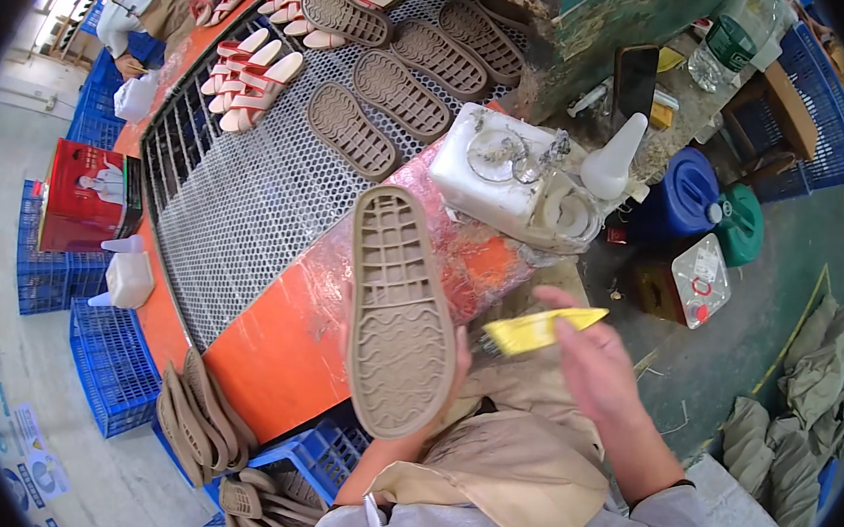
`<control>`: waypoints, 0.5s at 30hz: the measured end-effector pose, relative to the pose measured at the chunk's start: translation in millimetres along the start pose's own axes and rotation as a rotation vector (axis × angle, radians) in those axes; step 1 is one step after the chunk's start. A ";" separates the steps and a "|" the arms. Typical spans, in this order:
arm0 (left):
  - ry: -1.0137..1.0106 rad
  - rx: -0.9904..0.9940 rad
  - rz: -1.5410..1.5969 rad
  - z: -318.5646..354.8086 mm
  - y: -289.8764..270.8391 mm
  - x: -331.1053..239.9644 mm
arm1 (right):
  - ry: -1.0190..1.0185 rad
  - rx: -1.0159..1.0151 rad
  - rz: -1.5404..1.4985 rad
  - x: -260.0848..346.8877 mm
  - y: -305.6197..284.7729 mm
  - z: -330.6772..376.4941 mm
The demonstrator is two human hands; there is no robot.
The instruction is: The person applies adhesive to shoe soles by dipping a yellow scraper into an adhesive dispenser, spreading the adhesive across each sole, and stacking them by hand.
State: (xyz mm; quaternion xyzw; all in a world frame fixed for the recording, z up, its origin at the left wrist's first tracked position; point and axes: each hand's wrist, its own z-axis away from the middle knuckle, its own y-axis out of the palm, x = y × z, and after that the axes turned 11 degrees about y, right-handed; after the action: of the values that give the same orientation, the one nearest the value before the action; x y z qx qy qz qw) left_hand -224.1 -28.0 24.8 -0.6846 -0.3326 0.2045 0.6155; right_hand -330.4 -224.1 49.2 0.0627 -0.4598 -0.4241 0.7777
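Closest, a taupe moulded shoe sole, gridded above and wavy below, faces the camera and hides most of the left hand; only parts of its digits show, wrapped around opposite edges, holding it near mid-length. Just right of it, the motion-blurred right hand pinches a flat, pointed yellow strip between thumb and fingers; its material is hard to tell. Beyond, more taupe soles rest on grey perforated mesh, the farthest partly hidden by a worn green block.
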 end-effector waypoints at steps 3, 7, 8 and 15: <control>-0.141 -0.354 0.732 4.3 0.0 -2.7 | -0.031 0.216 0.150 -10.8 41.7 0.2; -0.321 -0.483 1.556 9.1 5.8 -9.4 | -0.121 0.211 0.182 -15.2 67.3 -9.9; -0.370 -0.509 1.764 10.3 7.5 -10.7 | -0.119 0.212 0.183 -17.3 70.1 -10.4; -0.547 -0.557 2.726 7.2 6.7 -9.8 | -0.234 0.132 0.296 -28.2 72.1 3.7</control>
State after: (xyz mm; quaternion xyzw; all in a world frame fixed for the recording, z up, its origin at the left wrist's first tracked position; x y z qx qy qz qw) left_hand -234.5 -29.9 15.8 -0.5010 0.4427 0.6818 -0.2967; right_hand -296.0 -157.2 67.8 -0.0045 -0.5780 -0.2783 0.7671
